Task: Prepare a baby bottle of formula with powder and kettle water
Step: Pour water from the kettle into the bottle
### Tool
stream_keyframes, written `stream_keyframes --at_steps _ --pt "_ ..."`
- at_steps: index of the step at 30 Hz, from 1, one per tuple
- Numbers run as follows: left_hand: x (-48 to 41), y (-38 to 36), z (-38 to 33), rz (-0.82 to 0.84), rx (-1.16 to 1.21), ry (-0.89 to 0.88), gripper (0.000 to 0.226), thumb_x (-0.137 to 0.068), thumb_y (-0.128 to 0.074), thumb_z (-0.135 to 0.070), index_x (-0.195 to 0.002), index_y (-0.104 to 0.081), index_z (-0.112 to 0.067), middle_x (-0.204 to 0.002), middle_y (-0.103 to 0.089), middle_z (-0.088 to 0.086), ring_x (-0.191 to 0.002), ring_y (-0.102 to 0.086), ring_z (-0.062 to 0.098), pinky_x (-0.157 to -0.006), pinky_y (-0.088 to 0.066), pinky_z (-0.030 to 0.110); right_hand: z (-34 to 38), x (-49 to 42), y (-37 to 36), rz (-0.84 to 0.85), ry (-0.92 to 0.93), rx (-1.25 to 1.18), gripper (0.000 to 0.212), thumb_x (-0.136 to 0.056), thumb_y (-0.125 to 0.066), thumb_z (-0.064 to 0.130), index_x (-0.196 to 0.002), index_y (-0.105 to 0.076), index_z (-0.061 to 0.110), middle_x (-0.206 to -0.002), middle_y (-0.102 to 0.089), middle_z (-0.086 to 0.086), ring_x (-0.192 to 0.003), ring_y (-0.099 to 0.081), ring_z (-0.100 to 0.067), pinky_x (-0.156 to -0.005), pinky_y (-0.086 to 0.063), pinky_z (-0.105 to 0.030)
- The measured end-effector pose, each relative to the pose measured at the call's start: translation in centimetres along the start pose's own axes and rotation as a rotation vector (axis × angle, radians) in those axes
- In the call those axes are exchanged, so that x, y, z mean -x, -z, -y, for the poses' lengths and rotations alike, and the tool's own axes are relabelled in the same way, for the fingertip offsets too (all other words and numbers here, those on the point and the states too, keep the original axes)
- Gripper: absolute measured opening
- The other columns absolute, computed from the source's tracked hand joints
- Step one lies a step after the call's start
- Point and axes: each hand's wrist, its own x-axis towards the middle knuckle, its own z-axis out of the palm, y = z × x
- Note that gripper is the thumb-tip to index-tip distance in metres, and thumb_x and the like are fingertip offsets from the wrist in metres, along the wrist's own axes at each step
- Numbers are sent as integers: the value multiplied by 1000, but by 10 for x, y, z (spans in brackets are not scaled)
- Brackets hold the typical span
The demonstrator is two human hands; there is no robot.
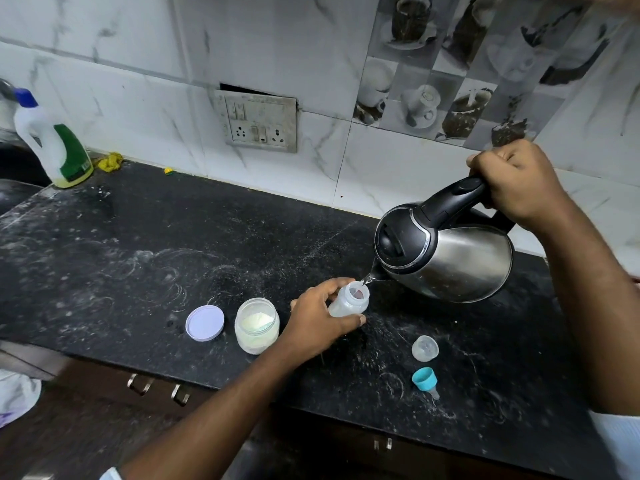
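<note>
fingers (332,285) of left hand (315,320) wrapping baby bottle (346,303), lower centre; right hand (516,181) clenching kettle (460,261) handle, pouring. bottle light, slick plastic, likely tipping; gripping the body low seems best.

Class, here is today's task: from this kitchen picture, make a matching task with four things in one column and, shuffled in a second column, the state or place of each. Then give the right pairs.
Column A
1 kettle
2 baby bottle
3 powder jar
4 lilac lid

Column B
a lies flat on the counter
b stands upright, untouched, no lid on
c gripped by the left hand
d tilted, gripped by the right hand

Pairs: 1-d, 2-c, 3-b, 4-a
</note>
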Motion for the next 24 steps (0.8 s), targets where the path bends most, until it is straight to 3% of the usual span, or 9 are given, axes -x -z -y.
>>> stream_keyframes --at_steps 4,7,11,16,21,24 --pt "0 1 -2 -1 -5 0 57 -64 -86 -62 -113 -60 -76 -117 -74 -35 -113 -72 1 -115 -48 56 -3 0 -1 -4 3 -9 50 -91 -54 27 -60 -57 -12 -54 -54 -31 -50 -44 -30 -57 -42 -44" --pt "-1 1 -2 5 -1 2 58 -64 -86 -62 -114 -61 -74 -117 -74 -34 -113 -72 1 -115 -48 57 -4 1 -2 -2 4 -16 49 -93 -55 23 -60 -56 -13 -52 -52 -29 -49 -42 -29 -54 -38 -39" --pt "-1 1 -3 9 14 4 61 -65 -87 -61 -121 -63 -66 -118 -75 -33 -113 -72 1 -116 -47 57 -10 1 -2 -2 -3 -27 49 -94 -56 19 -59 -51 -14 -40 -42 -9 -42 -35 -19 -47 -30 -33" --pt "-3 1 -4 3 18 8 65 -65 -88 -61 -124 -63 -61 -119 -74 -33 -114 -71 -1 -118 -46 57 -22 1 -5 -25 -36 -141 52 -91 -56 25 -65 -52 -19 -50 -47 -22 -43 -39 -25 -48 -30 -35" --pt "-4 -1 -9 -7 15 -8 61 -64 -88 -61 -121 -64 -65 -119 -74 -35 -114 -70 -2 -118 -46 56 -42 1 -10 -29 -111 -293 54 -87 -56 31 -63 -51 -17 -36 -41 0 -48 -42 -28 -55 -35 -35" --pt "-4 -1 -12 -15 16 -29 59 -65 -88 -59 -118 -64 -68 -118 -74 -34 -115 -71 1 -118 -46 57 -51 5 -16 -60 -199 -387 51 -86 -57 30 -63 -46 -15 -37 -40 -2 -44 -40 -25 -49 -33 -31"
